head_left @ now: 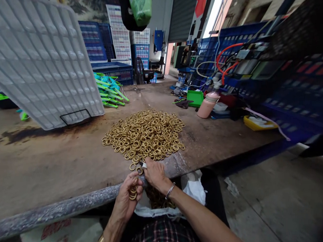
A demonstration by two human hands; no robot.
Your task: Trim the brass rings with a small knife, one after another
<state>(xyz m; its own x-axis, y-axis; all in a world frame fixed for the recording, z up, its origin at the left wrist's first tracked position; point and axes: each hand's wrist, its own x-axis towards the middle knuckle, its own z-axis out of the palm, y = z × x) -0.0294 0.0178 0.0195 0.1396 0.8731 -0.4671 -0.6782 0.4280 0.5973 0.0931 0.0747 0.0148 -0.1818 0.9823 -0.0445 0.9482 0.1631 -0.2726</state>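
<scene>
A big heap of golden rings (146, 134) lies on the worn brown table (56, 166), near its front edge. My left hand (128, 199) is closed around a small stack of these rings at the table's edge. My right hand (153, 172), with a bangle on the wrist, pinches a small pale tool or ring at the near tip of the heap. A white bag (193, 191) in my lap holds more golden rings beneath my hands.
A white plastic crate (44, 60) leans at the left. Green and teal hangers (109, 91) lie behind it. A pink bottle (207, 104), a green tray (195, 98) and a yellow tray (258, 123) stand at the right. Blue crates and machines fill the back.
</scene>
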